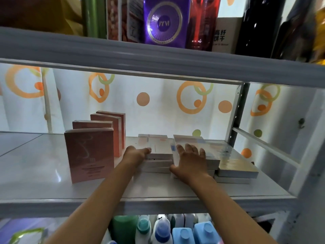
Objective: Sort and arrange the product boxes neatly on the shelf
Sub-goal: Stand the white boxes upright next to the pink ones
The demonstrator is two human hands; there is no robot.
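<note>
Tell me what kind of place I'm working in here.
Likely a small shop or stockroom. A metal shelf holds many identical pink boxes stood upright and flat white boxes in stacks; detergent bottles fill the tier below, and a purple gift box stands above.

A small shop or stockroom: metal shelving (158, 57) carries boxed goods (166, 22) at twelve o'clock, pink product boxes (89, 154) at nine, detergent bottles (162, 229) at six.
</note>
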